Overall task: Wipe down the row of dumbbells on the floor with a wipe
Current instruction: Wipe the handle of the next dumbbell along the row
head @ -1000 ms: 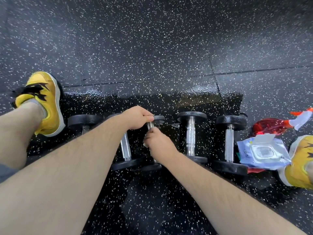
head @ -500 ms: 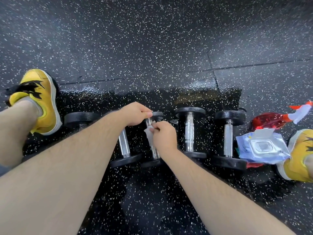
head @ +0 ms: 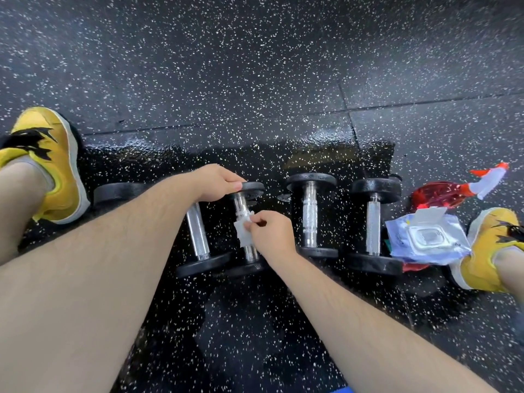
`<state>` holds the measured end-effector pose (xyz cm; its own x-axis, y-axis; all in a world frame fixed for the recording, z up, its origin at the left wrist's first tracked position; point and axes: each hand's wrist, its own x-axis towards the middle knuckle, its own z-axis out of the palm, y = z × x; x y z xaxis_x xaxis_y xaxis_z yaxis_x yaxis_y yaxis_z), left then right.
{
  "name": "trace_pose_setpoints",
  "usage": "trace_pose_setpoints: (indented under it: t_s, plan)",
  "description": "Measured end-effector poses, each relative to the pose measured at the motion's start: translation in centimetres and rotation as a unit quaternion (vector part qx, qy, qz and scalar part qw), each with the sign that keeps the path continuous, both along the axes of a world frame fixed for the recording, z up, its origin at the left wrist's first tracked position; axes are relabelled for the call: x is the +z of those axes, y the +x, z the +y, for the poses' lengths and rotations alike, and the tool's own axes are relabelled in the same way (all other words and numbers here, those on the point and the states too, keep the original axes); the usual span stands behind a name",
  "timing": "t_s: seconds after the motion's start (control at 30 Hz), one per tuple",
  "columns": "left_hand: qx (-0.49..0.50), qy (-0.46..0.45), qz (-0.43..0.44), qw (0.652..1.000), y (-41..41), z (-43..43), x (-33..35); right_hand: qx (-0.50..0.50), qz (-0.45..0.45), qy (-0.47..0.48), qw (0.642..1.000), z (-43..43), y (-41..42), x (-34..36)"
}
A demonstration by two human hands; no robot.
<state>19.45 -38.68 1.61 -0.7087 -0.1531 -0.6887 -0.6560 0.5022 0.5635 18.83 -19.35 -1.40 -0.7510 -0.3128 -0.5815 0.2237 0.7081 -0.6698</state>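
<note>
Several black dumbbells with chrome handles lie in a row on the speckled floor. My left hand [head: 217, 182] grips the far plate of the middle dumbbell [head: 249, 258]. My right hand [head: 270, 234] pinches a small white wipe [head: 243, 231] against that dumbbell's chrome handle. A second dumbbell [head: 197, 231] lies just left of it, partly under my left forearm. Two more dumbbells [head: 309, 219] [head: 373, 225] lie to the right. The leftmost dumbbell [head: 119, 191] is mostly hidden by my left arm.
An open pack of wipes [head: 426, 239] lies right of the row, over a red spray bottle [head: 442, 195] with a white nozzle. My yellow shoes stand at the far left [head: 48, 163] and far right [head: 487, 253]. The floor around the dumbbells looks wet.
My right hand has moved up the handle from its near end, and the white wipe now shows between its fingers. My left hand has stayed at the far plate.
</note>
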Motion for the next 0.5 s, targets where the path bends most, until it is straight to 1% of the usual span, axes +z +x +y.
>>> trace_pose_setpoints:
  t_s: [0.07, 0.17, 0.23, 0.3, 0.4, 0.43, 0.5]
  plan:
    - [-0.006, 0.003, 0.001, 1.0, 0.1, 0.0, 0.1, 0.011, 0.013, 0.001, 1.0, 0.3, 0.5, -0.1]
    - [0.001, 0.009, 0.021, 1.0, -0.1, 0.8, -0.5, 0.017, 0.066, 0.007, 0.998, 0.2, 0.9, -0.3]
    - [-0.001, -0.007, 0.03, 1.0, -0.4, 1.3, -0.8, -0.001, 0.078, 0.006, 0.997, -0.7, 0.5, -0.4]
    - [-0.006, -0.021, 0.034, 0.999, -0.6, 1.6, -1.2, -0.027, 0.072, 0.006, 0.997, -1.6, -0.2, -0.4]
    - [-0.006, -0.014, 0.035, 0.999, -0.4, 1.2, -1.4, -0.073, 0.031, 0.004, 0.997, -1.7, 0.0, -0.7]
    - [-0.009, -0.011, 0.033, 0.999, -0.4, 1.1, -1.4, -0.079, 0.023, 0.004, 0.997, -1.2, 0.4, -0.7]
    - [-0.01, -0.002, 0.029, 1.0, -0.3, 0.9, -1.3, -0.056, 0.029, 0.012, 0.998, 0.0, 1.4, -0.7]
